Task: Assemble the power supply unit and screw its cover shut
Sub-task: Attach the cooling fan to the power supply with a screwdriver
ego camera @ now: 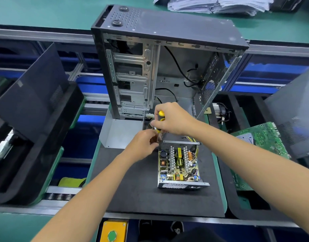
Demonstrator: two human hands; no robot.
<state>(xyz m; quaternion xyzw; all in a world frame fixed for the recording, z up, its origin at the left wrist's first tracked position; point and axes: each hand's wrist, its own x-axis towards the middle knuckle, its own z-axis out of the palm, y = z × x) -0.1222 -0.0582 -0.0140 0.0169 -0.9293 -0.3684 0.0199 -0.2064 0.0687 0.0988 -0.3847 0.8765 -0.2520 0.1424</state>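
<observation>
An open power supply unit [180, 165] lies on the black foam mat [136, 189], its circuit board, heat sinks and coils showing. A bent grey metal cover [120, 133] lies just beyond it at the left. My right hand [173, 119] grips a yellow and black screwdriver [161, 114], held upright over the unit's far left corner. My left hand [143, 145] sits right under it, fingers pinched around the screwdriver's lower shaft at that corner. The tip and any screw are hidden by my fingers.
An open computer case [159, 67] stands upright behind the mat. A green motherboard [262, 147] lies at the right, dark case panels [33, 95] at the left. A yellow box with a green button [113, 231] sits at the near edge. Paper stacks [211, 4] lie far back.
</observation>
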